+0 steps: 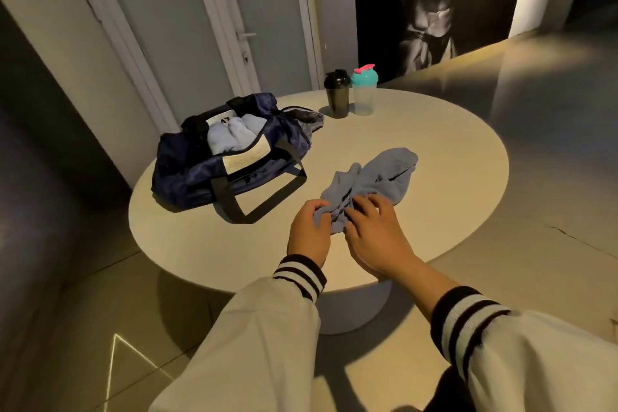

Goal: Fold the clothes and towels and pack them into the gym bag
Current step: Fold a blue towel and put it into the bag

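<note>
Your left hand (309,231) pinches the near end of the blue cloth (378,177), crumpled on the table (434,144) near the gym bag (200,177), your right hand (371,227) rests spread on it, and it looks soft and floppy, so grab its corners.

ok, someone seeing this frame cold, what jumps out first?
Both hands work near the front of the round table: the left hand grips a crumpled blue-grey cloth, and the right hand rests spread fingers on it. To the left sits the open navy gym bag with pale rolled items already inside. At the far edge a black shaker and a teal-lidded shaker stand side by side.
</note>
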Action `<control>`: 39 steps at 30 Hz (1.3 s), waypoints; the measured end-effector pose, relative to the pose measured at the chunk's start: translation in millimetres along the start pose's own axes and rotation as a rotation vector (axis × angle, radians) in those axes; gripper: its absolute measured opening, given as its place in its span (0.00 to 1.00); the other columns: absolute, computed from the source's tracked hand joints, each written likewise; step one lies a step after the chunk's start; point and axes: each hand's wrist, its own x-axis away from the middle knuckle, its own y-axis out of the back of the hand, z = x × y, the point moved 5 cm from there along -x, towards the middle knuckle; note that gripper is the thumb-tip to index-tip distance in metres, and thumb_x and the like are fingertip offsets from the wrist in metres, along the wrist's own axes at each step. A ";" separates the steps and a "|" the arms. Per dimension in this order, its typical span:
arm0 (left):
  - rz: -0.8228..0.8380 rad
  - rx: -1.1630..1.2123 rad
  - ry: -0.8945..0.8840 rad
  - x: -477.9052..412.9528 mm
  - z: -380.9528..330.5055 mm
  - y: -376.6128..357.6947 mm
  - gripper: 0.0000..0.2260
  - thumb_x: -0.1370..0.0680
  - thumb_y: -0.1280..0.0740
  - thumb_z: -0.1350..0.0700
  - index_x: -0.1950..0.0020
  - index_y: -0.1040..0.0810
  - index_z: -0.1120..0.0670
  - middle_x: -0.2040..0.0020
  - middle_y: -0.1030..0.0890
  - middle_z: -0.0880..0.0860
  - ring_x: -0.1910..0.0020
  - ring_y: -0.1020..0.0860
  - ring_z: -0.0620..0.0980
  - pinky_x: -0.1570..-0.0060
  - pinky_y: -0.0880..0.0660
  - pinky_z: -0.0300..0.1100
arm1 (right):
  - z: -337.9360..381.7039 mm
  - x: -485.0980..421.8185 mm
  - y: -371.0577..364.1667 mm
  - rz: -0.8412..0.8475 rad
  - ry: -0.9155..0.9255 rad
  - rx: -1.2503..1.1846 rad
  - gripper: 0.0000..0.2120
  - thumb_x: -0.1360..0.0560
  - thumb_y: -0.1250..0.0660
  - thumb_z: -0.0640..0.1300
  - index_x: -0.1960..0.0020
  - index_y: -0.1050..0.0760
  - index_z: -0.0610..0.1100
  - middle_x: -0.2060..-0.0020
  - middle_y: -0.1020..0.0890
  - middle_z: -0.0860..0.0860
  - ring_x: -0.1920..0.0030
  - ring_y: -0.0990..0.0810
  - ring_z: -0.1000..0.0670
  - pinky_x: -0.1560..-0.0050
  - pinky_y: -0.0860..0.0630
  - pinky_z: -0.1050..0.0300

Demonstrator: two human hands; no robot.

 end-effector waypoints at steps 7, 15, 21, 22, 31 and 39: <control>-0.215 0.235 0.105 0.7 5.3 19.1 0.07 0.16 0.42 0.52 0.40 0.32 0.43 0.47 0.21 0.52 0.51 0.20 0.47 0.52 0.20 0.47 | -7.3 3.5 -5.9 0.122 -0.153 0.030 0.23 0.17 0.54 0.56 0.38 0.22 0.52 0.35 0.22 0.50 0.28 0.35 0.43 0.26 0.45 0.38; -0.070 -0.128 -0.129 -8.8 5.3 0.1 0.14 0.24 0.34 0.43 0.39 0.27 0.35 0.33 0.26 0.47 0.33 0.30 0.51 0.34 0.28 0.55 | -16.8 7.3 -0.5 -0.027 -0.294 -0.029 0.22 0.19 0.52 0.53 0.39 0.24 0.45 0.34 0.26 0.43 0.30 0.37 0.39 0.29 0.43 0.35; -0.065 -0.181 -0.162 -10.1 13.4 -1.1 0.15 0.19 0.36 0.60 0.39 0.24 0.42 0.38 0.25 0.52 0.37 0.28 0.53 0.37 0.25 0.55 | -11.0 6.1 -9.4 0.113 -0.161 -0.048 0.22 0.19 0.53 0.55 0.41 0.22 0.51 0.40 0.21 0.52 0.31 0.32 0.44 0.26 0.45 0.38; -0.114 -0.102 -0.126 -10.6 14.8 4.1 0.16 0.19 0.38 0.61 0.40 0.25 0.39 0.38 0.26 0.51 0.38 0.27 0.53 0.39 0.23 0.56 | -15.8 6.5 -10.1 0.124 -0.249 -0.047 0.21 0.18 0.53 0.54 0.41 0.23 0.49 0.40 0.22 0.50 0.30 0.32 0.44 0.27 0.45 0.35; -0.048 0.098 -0.093 -5.7 5.6 0.2 0.10 0.18 0.35 0.50 0.38 0.25 0.42 0.41 0.27 0.47 0.46 0.23 0.42 0.44 0.20 0.48 | -6.2 5.5 -1.7 0.152 -0.184 -0.210 0.21 0.16 0.53 0.55 0.27 0.32 0.54 0.32 0.25 0.52 0.28 0.32 0.48 0.23 0.61 0.38; -0.087 -0.469 0.049 -14.3 19.4 3.6 0.23 0.19 0.43 0.39 0.24 0.35 0.43 0.22 0.36 0.50 0.21 0.44 0.53 0.22 0.48 0.54 | -11.7 1.4 -15.1 0.308 -0.239 -0.221 0.25 0.18 0.60 0.64 0.23 0.42 0.63 0.23 0.36 0.51 0.20 0.49 0.43 0.24 0.62 0.34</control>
